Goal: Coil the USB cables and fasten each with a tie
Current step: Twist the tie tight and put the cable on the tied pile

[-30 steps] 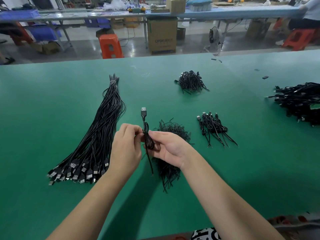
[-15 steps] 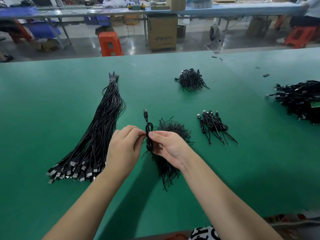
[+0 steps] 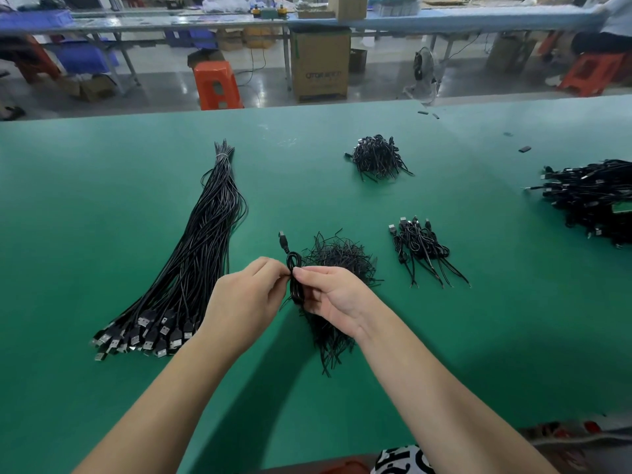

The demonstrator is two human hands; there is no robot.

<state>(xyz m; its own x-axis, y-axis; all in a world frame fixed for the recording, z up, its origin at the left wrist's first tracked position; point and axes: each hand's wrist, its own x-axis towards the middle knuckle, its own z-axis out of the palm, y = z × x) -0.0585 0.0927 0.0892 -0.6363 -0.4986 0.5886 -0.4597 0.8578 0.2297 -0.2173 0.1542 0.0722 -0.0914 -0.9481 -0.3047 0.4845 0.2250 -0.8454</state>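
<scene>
A black USB cable (image 3: 294,278) is folded into a small coil, its plug sticking up and to the left. My left hand (image 3: 244,302) pinches the coil from the left and my right hand (image 3: 333,294) pinches it from the right, above a loose heap of black ties (image 3: 342,260). A long bundle of straight cables (image 3: 201,254) lies to the left, plugs towards me. A small group of coiled cables (image 3: 419,246) lies to the right of the ties.
Another heap of black pieces (image 3: 376,157) sits further back on the green table (image 3: 102,200). A big pile of cables (image 3: 595,200) lies at the right edge. Beyond the table are an orange stool (image 3: 217,85) and a cardboard box (image 3: 321,66).
The coil has grown tighter and the loose tail that hung below my hands is gone. The plug end has dropped closer to my fingers.
</scene>
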